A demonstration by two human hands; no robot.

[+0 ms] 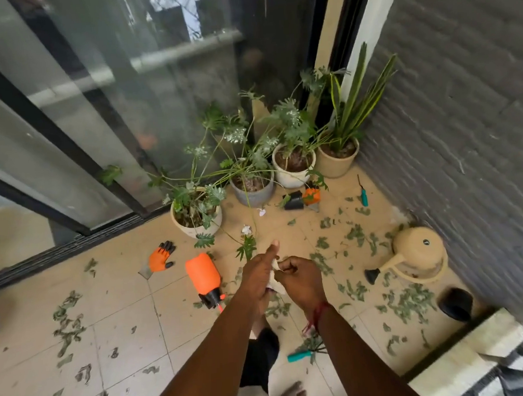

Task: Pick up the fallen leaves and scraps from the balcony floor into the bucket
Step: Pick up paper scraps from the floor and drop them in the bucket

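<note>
Both hands meet on 1 pale scrap (274, 284), crumpled; can't tell if paper or cloth. left hand (258, 273): fingers curled round it, thumb sticking up. right hand (300, 275): fingers curled, pinching the scrap's upper edge, red thread (318, 313) at the wrist. Scrap is held up off the tiled floor (125, 337). Fallen leaves (409, 303) are all on the floor, too many to count, in roughly 3 patches: left, below the hands, densest at right near the wall. 1 orange spray bottle (204, 278) lies just left of the hands. 2 orange gloves: near glove (163, 259) beside the bottle, far glove (311, 196) against 1 tipped black pot (294, 201). 2 teal-handled tools: far tool (363, 196), near tool (299, 356). 1 tan watering can (417, 255) on its side at right. 4 potted plants (293, 165) in the corner.
</note>
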